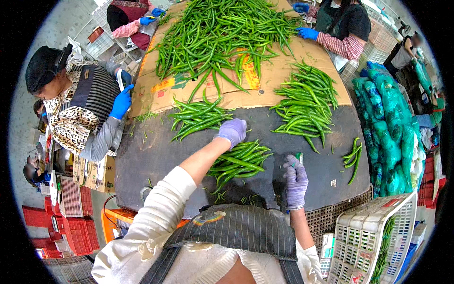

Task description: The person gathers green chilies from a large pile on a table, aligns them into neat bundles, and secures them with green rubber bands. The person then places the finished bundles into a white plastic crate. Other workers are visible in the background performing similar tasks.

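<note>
My left hand (232,132), in a pale purple knit glove, is curled at the right end of a bunch of long green chili peppers (199,118). Its fingers are turned away, so whether a pepper is inside them is hidden. Just below it, a second pepper bunch (242,161) lies on the dark tabletop (149,170). To the right, my right hand (296,183), gloved alike, grips a small green-edged object (300,157) that is mostly covered by the fingers. Beyond this hand a larger pepper pile (308,103) spans cardboard and tabletop.
A big heap of peppers (220,32) covers the far cardboard (283,72). Several people in blue gloves (122,102) stand around the table. A few loose peppers (354,158) lie near the right edge. Green net sacks (390,142) and a white plastic crate (358,245) stand at right.
</note>
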Available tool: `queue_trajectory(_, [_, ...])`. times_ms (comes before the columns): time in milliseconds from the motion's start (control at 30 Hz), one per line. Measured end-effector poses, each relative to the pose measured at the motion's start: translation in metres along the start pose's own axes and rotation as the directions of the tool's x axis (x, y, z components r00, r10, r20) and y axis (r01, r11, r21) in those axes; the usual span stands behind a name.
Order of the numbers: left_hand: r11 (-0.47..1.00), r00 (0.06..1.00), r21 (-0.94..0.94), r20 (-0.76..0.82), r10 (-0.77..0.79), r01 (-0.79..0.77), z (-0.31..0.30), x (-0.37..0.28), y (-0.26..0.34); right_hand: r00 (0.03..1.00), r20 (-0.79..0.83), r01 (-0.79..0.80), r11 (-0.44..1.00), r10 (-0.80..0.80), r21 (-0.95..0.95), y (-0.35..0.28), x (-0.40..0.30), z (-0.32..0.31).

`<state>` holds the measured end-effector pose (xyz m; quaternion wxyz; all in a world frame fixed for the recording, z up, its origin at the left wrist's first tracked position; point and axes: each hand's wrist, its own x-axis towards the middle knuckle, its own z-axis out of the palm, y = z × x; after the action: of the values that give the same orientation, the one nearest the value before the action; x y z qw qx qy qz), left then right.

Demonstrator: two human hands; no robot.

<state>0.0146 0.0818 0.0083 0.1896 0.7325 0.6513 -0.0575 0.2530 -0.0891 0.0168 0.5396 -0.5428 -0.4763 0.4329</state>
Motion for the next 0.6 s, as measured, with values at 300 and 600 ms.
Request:
queue_trajectory(300, [0.604,0.858,-0.638,-0.488,0.163,-0.478,-0.089,-0.076,0.009,0.942,0.335,-0.101,0.967,0.017,0.232,-0.042,-0.006,0.009])
queue_trajectory(600, [0.508,0.915,-0.764,-0.372,0.159,-0.399,-0.014,-0.176,0.035,0.869,0.492,0.095,0.994,-0.052,-0.062,-0.042,-0.021,0.044])
